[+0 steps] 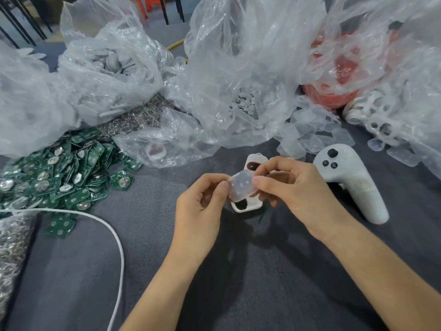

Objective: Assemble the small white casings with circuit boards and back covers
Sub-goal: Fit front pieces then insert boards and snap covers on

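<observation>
A translucent rubber pad (241, 187) is pinched between my left hand (202, 206) and my right hand (293, 187), above the grey cloth. Just under it, a small white casing (248, 206) with oval openings sits at my fingertips; which fingers hold it is hidden. Beyond my hands lies a second white casing with a red button (254, 163). Green circuit boards (59, 177) lie heaped at the left.
A white controller (350, 182) lies to the right of my hands. Clear plastic bags (238, 68) of white parts crowd the back. Loose translucent pads (315, 130) lie at the back right. A white cable (114, 235) curves across the left. Metal clips (12, 247) pile at far left.
</observation>
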{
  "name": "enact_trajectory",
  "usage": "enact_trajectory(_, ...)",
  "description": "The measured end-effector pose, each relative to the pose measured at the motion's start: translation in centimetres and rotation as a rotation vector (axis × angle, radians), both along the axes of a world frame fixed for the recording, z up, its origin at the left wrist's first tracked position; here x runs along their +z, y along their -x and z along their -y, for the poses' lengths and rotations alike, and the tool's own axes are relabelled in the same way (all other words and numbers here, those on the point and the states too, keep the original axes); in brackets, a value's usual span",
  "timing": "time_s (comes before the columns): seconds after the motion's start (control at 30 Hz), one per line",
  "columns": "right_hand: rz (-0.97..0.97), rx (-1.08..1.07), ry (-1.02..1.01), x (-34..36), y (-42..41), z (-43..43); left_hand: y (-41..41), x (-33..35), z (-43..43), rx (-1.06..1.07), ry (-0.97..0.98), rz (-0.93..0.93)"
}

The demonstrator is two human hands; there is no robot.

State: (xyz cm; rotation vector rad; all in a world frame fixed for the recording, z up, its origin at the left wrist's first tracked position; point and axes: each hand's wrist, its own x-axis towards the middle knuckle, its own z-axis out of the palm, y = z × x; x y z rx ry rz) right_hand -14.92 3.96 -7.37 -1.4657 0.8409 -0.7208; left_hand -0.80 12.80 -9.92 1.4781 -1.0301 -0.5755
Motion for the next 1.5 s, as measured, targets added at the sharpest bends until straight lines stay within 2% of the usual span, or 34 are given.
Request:
enact_trajectory(0.17, -0.057, 0.048, -0.017, -0.1, 0.2, 0.2, 0.0, -0.1, -0.1, -0.040, -0.027, 0.047)
enact_trajectory(0.47, -0.167, 0.008, -0.046, -0.7, 0.5, 1.1, -0.4, -0.5, 0.1, 0.000, -0.058, -0.035)
enact_trajectory(0.73, -0.207, 0.049, -0.079, -1.1, 0.5, 1.3, -0.4, -0.6, 0.1, 0.004, -0.114, -0.006)
enact_trajectory(0.87, -0.255, 0.017, -0.018, -1.6, 0.3, 1.1, -0.4, -0.8, 0.0, 0.008, -0.147, 0.034)
enact_trajectory(1.1, -0.446, -0.018, 0.210, -2.5, -0.1, 0.9, -0.2, -1.2, 0.2, 0.043, -0.166, 0.117)
enact_trajectory(1.23, -0.464, -0.017, 0.241, -2.6, -0.3, 0.8, -0.3, -1.0, 0.1, -0.027, -0.173, 0.300)
enact_trajectory(1.4, -0.483, -0.008, 0.270, -2.2, -0.2, 0.8, -1.3, -0.6, -0.3, -0.234, -0.202, 0.492)
enact_trajectory(1.5, -0.505, 0.018, 0.295, -2.1, -0.1, 0.8, -1.4, -0.7, -0.3, -0.259, -0.197, 0.539)
